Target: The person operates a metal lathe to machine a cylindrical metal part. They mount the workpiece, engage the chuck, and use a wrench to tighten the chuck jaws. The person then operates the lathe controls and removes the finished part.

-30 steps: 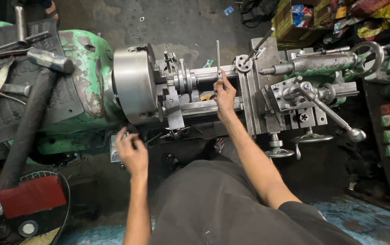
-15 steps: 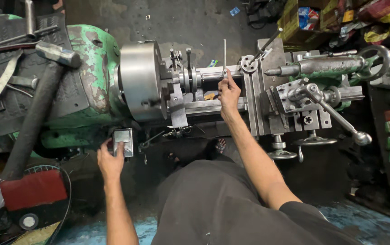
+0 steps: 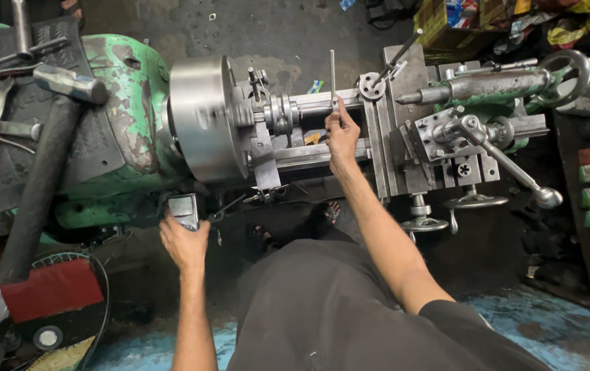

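Overhead, looking down on an old green-painted metal lathe (image 3: 113, 103) with flaking paint.

Right hand (image 3: 342, 134): raised over the lathe bed, fingers closed around the lower end of a thin straight steel rod (image 3: 332, 72), which stands upright just beside the stepped grey metal workpiece (image 3: 288, 113). Whether the rod's foot touches the workpiece cannot be told.

Left hand (image 3: 184, 240): down at the front of the machine, fingers wrapped on a small grey rectangular switch box (image 3: 184, 207); thumb lies along its side. Whether a button is pressed cannot be told.

Workpiece: already mounted, sitting in the large round silver chuck (image 3: 199, 117) and running toward the grey steel tool carriage (image 3: 405, 130). The pointed tailstock centre (image 3: 473, 86) stands apart from it, not engaged. Chuck shows no blur, so it looks at rest.

Judgement on progress: mounting is done; some stepping on the piece suggests cutting is partly done. Checking or adjusting appears in hand, with further turning likely left.

Nearby: a long dark-handled sledgehammer (image 3: 41, 158) leans over the headstock; a red flat box (image 3: 51, 288) on the floor.
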A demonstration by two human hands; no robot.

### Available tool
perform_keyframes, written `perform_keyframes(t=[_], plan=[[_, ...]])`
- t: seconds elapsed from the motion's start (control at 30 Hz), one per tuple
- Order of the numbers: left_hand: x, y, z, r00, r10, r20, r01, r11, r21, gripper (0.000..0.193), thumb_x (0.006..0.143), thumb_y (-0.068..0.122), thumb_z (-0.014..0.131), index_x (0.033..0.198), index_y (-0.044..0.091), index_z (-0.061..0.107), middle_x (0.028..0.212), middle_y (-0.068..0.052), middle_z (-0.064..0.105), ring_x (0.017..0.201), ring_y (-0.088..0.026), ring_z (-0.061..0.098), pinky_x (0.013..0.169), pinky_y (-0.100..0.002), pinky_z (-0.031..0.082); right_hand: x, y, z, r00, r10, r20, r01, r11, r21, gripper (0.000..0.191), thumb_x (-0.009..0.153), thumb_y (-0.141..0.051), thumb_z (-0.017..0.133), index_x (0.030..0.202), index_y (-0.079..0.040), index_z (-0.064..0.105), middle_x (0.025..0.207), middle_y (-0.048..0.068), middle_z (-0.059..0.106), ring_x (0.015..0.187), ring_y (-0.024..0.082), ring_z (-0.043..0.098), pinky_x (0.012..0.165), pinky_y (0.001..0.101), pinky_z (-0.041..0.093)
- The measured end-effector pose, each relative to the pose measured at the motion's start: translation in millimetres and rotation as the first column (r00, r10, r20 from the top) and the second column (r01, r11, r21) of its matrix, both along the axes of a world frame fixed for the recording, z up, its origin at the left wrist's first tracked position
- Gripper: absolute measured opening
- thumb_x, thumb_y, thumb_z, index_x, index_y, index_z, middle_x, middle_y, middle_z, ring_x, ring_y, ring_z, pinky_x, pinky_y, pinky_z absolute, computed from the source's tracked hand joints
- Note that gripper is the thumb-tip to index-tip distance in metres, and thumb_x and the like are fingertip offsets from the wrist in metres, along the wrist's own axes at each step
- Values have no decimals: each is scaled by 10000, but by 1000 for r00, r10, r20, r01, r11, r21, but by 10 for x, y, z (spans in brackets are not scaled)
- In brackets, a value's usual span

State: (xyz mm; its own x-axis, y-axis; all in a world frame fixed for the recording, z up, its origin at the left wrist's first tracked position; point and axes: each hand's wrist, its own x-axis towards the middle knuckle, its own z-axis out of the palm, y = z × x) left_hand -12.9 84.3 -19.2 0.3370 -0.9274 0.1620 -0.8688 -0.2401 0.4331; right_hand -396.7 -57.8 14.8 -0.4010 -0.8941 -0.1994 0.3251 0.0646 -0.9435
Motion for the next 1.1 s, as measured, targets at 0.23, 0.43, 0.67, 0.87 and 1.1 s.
perform_keyframes(t=[0.23,0.43,0.67,0.87,1.1], plan=[[12,-14,11,1000,-5,2,5,1000,-31,870,728,272,850,1454,-38,484,1218,-276,576,1111,-485,571,991,-543,470,31,-3,65,999,2,-51,-2,1000,6,520,1077,-244,568,1568,-112,463,797,-57,531,612,14,383,489,174,318],[21,-1,5,1000,4,-9,-4,1000,-12,882,748,311,884,1457,-22,479,1215,-270,581,1120,-480,573,978,-542,469,-52,48,43,993,78,-85,-74,996,43,424,1081,-319,509,1428,-76,517,841,-23,574,641,41,462,523,197,395],[43,-17,-3,1000,10,3,-10,1000,-28,851,758,330,886,1421,-34,497,1230,-272,580,1123,-478,572,975,-535,471,-410,278,390,948,310,73,-318,910,266,444,1104,-308,464,1266,59,654,887,51,726,761,104,685,726,207,580],[15,-10,25,1000,26,1,-26,1000,-1,787,762,337,878,1356,-42,527,1219,-266,587,1133,-478,573,977,-539,472,-991,734,1084,964,98,247,127,644,-754,792,1126,-567,222,461,-160,360,427,27,309,337,177,314,399,293,356],[1,-18,9,999,42,-10,-42,999,7,834,767,354,874,1397,-57,513,1234,-285,579,1144,-485,569,985,-537,475,-937,708,1046,987,-15,158,88,881,-465,780,1148,-560,263,482,-158,323,482,24,281,425,191,329,466,324,363]])
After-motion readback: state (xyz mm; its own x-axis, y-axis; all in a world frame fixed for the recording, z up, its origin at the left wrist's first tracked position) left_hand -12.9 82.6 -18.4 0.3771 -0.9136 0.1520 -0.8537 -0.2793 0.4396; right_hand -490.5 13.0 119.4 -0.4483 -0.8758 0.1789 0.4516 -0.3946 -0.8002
